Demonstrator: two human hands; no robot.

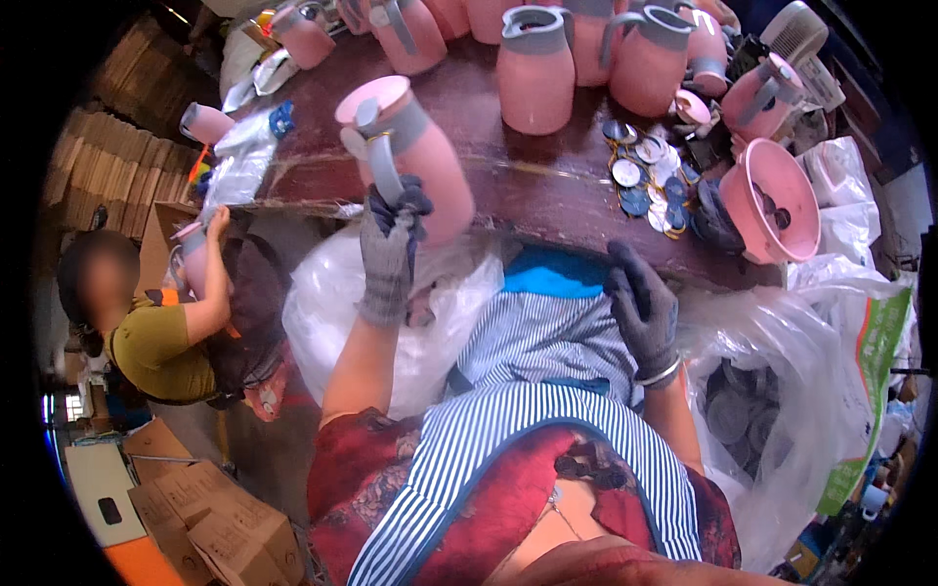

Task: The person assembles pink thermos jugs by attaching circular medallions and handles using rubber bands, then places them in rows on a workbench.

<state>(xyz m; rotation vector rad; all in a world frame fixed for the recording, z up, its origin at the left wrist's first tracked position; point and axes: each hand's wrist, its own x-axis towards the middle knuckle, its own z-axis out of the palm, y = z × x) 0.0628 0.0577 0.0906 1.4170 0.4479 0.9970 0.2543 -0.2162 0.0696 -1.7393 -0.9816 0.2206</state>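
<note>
My left hand (394, 230), in a grey glove, is closed around the grey handle of a pink jug (437, 181). The jug is held up over the table's front edge, tilted, with its pink lid on and a yellow string at its neck. My right hand (642, 317), also gloved, hangs just off the front edge with fingers loosely extended and nothing visible in it. Beyond it on the table lies a pile of round tags (650, 178) with yellow strings. A pink basin (772, 200) stands to the right of them, holding a few small dark pieces.
Several pink jugs (535, 73) stand along the back of the dark red table (322, 146). An open plastic bag (801, 342) of grey round parts is at my right; a white plastic bag (318, 298) sits at my left. A co-worker (161, 337) holds another jug, near cardboard boxes (215, 518).
</note>
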